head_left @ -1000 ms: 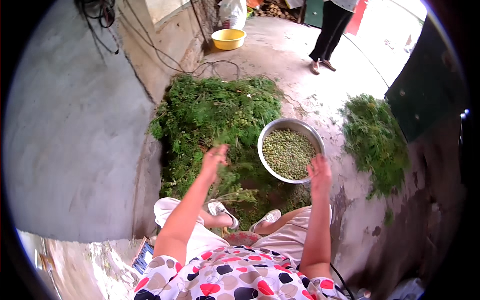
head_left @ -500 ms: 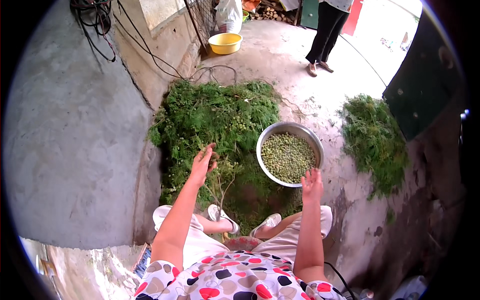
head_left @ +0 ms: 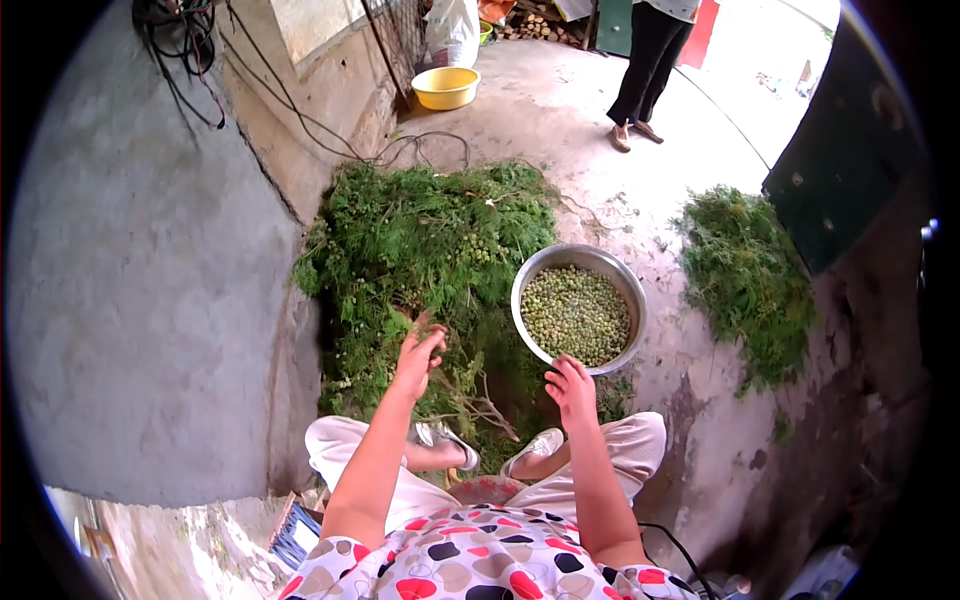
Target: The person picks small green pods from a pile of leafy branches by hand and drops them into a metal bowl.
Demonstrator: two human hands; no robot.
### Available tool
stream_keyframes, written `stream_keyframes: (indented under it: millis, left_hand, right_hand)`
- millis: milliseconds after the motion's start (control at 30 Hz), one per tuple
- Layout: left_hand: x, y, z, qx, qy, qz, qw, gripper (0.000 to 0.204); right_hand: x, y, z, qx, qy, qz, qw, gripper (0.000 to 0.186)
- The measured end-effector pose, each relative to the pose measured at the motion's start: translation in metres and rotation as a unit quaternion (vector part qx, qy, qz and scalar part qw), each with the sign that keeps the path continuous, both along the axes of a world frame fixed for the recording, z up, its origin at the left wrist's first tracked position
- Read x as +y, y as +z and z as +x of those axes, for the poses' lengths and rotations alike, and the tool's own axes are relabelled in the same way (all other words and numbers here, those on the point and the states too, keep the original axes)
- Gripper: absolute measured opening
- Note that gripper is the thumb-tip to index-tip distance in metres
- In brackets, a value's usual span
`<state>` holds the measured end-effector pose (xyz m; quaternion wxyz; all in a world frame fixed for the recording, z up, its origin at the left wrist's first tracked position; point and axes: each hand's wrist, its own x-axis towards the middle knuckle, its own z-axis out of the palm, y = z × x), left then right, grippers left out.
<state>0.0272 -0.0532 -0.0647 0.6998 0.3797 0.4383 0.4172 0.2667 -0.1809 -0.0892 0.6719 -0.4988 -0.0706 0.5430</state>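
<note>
Over the large heap of green feathery branches [head_left: 440, 220], my left hand [head_left: 418, 362] reaches out with its fingers apart. Small greenery shows behind its fingertips; I cannot make out whether they touch it. A cut branch with bare brown stems [head_left: 485, 405] lies just right of that hand, above my shoes. My right hand [head_left: 572, 388] is at the near rim of a round metal basin [head_left: 637, 335], its fingers loosely bent and apart, with nothing visible in them. Many small round green fruits [head_left: 575, 315] fill much of the basin.
A smaller pile of green branches [head_left: 748, 285] lies on the right. Farther off are a yellow basin [head_left: 446, 92], a white sack [head_left: 453, 35] and a standing person in black trousers [head_left: 652, 65]. Cables [head_left: 400, 150] run along the left wall. A dark door panel [head_left: 840, 180] stands at right.
My left hand has shifted slightly right and nearer to me. My right hand has moved left along the basin's near rim. The bare-stemmed branch has swung, its stems now pointing to the lower right.
</note>
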Motion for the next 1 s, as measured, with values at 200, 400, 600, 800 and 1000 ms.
stream_keyframes:
  millis: [200, 400, 600, 800, 1000]
  left_hand:
    - [-0.021, 0.023, 0.027, -0.086, -0.113, -0.016, 0.99, 0.048]
    - [-0.038, 0.045, 0.032, -0.116, -0.156, -0.018, 0.981, 0.036]
    - [-0.04, 0.046, 0.036, -0.076, -0.158, -0.001, 0.984, 0.031]
    - [-0.047, 0.068, 0.049, -0.034, -0.112, 0.0, 0.993, 0.03]
    - [-0.045, 0.06, 0.056, -0.036, -0.091, 0.03, 0.995, 0.013]
  right_hand:
    - [0.025, 0.081, -0.035, -0.355, 0.213, 0.079, 0.907, 0.021]
    - [0.053, 0.107, -0.064, -0.607, 0.106, 0.227, 0.754, 0.025]
    - [0.046, 0.115, -0.071, -0.632, 0.139, 0.247, 0.722, 0.02]
    - [0.043, 0.11, -0.062, -0.636, 0.081, 0.232, 0.732, 0.016]
    - [0.04, 0.107, -0.05, -0.727, 0.045, 0.21, 0.652, 0.021]
